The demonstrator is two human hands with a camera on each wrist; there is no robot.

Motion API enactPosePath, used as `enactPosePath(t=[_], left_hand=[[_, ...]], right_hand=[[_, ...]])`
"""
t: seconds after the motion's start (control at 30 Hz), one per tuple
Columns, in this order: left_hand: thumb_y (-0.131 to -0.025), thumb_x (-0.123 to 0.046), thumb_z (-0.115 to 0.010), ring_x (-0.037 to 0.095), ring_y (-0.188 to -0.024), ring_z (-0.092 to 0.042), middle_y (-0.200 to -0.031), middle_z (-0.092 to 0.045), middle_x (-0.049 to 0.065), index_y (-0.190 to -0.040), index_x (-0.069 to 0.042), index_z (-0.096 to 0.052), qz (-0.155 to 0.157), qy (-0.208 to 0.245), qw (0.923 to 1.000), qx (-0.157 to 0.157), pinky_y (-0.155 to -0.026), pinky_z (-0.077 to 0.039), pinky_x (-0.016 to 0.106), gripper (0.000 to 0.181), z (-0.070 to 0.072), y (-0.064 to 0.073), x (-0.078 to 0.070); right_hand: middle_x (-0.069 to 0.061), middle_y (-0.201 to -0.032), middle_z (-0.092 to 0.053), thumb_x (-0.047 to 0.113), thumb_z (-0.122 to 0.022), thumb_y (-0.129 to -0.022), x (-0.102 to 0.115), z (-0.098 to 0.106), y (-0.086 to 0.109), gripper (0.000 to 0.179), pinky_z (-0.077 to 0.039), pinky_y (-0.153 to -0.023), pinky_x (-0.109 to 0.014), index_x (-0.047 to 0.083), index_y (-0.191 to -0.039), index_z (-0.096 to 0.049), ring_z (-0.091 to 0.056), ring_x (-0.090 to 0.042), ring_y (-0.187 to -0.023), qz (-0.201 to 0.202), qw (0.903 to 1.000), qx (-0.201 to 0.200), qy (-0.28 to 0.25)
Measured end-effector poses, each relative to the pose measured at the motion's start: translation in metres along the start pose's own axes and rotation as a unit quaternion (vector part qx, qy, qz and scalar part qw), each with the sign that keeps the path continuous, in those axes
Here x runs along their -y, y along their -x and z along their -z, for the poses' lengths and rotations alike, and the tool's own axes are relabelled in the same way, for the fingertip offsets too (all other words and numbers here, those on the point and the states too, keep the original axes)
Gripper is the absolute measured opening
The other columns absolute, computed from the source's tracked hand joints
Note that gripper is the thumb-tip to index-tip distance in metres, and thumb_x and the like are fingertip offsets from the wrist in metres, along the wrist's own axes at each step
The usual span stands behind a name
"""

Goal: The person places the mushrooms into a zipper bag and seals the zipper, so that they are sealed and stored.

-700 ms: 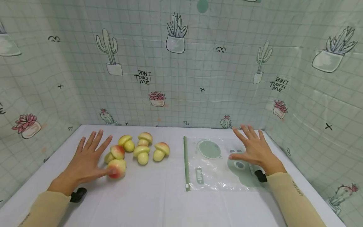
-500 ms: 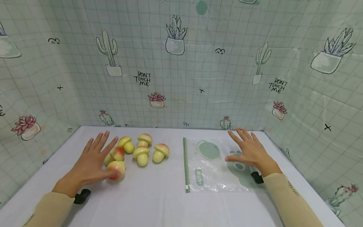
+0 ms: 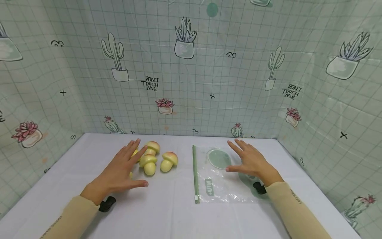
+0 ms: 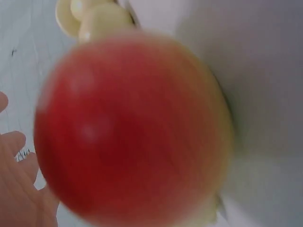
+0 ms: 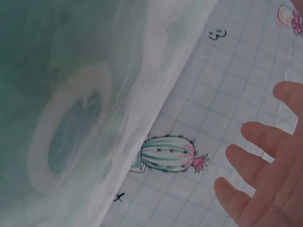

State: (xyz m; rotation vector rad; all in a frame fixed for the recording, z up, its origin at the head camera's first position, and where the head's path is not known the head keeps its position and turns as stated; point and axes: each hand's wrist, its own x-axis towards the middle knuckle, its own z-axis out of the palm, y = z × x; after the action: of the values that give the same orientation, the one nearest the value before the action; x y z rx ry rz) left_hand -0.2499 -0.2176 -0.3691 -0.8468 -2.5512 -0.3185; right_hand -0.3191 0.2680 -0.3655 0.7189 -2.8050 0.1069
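Observation:
My left hand (image 3: 120,171) hovers with fingers spread over the left part of a group of yellow, red-blushed toy mushrooms. Two mushrooms are mostly hidden behind it, while a front mushroom (image 3: 148,165), a back mushroom (image 3: 153,147) and a right-hand mushroom (image 3: 169,161) show. A red mushroom cap (image 4: 132,127) looms large in the left wrist view, beside my fingers (image 4: 19,189). A clear zip bag (image 3: 221,196) with a green zip edge lies flat on the right. Over its right part my right hand (image 3: 253,161) is spread, holding nothing.
The white-covered table (image 3: 167,212) is enclosed at the back and both sides by a gridded sheet (image 3: 194,76) printed with cacti and potted plants. A small black device (image 3: 107,203) is at the left wrist; another black device (image 3: 259,188) is at the right.
My left hand has moved right across the mushrooms and now covers the left ones. My right hand has moved left over the bag. Mushrooms and bag stay in place.

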Motion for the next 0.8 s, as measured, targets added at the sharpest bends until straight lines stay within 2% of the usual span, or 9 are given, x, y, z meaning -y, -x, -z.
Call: enactPosePath(t=[0.1,0.3,0.43,0.57,0.8], left_hand=[[-0.07,-0.069,-0.069,0.035,-0.144,-0.01,-0.159,-0.01,0.011,-0.153,-0.017,-0.023,-0.003,0.02,0.9998,0.002,-0.11,-0.019,0.056,0.108,-0.003,-0.006,-0.007],[-0.071,-0.075,-0.063,0.027,-0.146,-0.003,-0.16,-0.004,0.002,-0.154,-0.024,-0.018,0.017,0.061,0.9972,0.04,-0.111,-0.02,0.057,0.107,-0.01,-0.022,-0.024],[-0.072,-0.076,-0.06,0.027,-0.146,-0.003,-0.16,-0.004,0.002,-0.154,-0.024,-0.017,0.002,0.066,0.9964,0.054,-0.112,-0.018,0.054,0.106,-0.018,-0.032,-0.034],[-0.073,-0.077,-0.058,0.029,-0.146,-0.006,-0.16,-0.007,0.004,-0.154,-0.022,-0.019,-0.022,0.066,0.996,0.055,-0.113,-0.018,0.053,0.105,-0.028,-0.04,-0.042],[-0.073,-0.074,-0.061,0.025,-0.146,-0.007,-0.16,-0.01,0.003,-0.153,-0.02,-0.021,-0.041,0.075,0.9944,0.063,-0.113,-0.02,0.05,0.105,-0.04,-0.051,-0.056]], right_hand=[[-0.014,-0.155,-0.022,0.085,-0.05,-0.07,0.007,-0.004,-0.002,0.106,-0.019,-0.112,-0.054,0.026,-0.153,-0.022,-0.022,-0.036,-0.141,0.002,0.9999,0.009,-0.015],[-0.011,-0.156,-0.022,0.085,-0.05,-0.069,0.018,-0.007,-0.008,0.106,-0.024,-0.11,-0.055,0.028,-0.153,-0.02,-0.024,-0.036,-0.14,0.006,0.9994,0.021,-0.026],[-0.009,-0.156,-0.022,0.086,-0.051,-0.068,0.027,-0.009,-0.013,0.105,-0.029,-0.107,-0.057,0.032,-0.153,-0.02,-0.028,-0.039,-0.138,0.004,0.9986,0.032,-0.042],[-0.007,-0.156,-0.023,0.085,-0.053,-0.068,0.035,-0.011,-0.016,0.104,-0.03,-0.106,-0.057,0.034,-0.152,-0.021,-0.029,-0.038,-0.137,0.006,0.9973,0.043,-0.059],[-0.007,-0.156,-0.024,0.084,-0.054,-0.068,0.045,-0.014,-0.021,0.103,-0.029,-0.107,-0.055,0.033,-0.152,-0.023,-0.028,-0.035,-0.139,0.024,0.996,0.052,-0.07]])
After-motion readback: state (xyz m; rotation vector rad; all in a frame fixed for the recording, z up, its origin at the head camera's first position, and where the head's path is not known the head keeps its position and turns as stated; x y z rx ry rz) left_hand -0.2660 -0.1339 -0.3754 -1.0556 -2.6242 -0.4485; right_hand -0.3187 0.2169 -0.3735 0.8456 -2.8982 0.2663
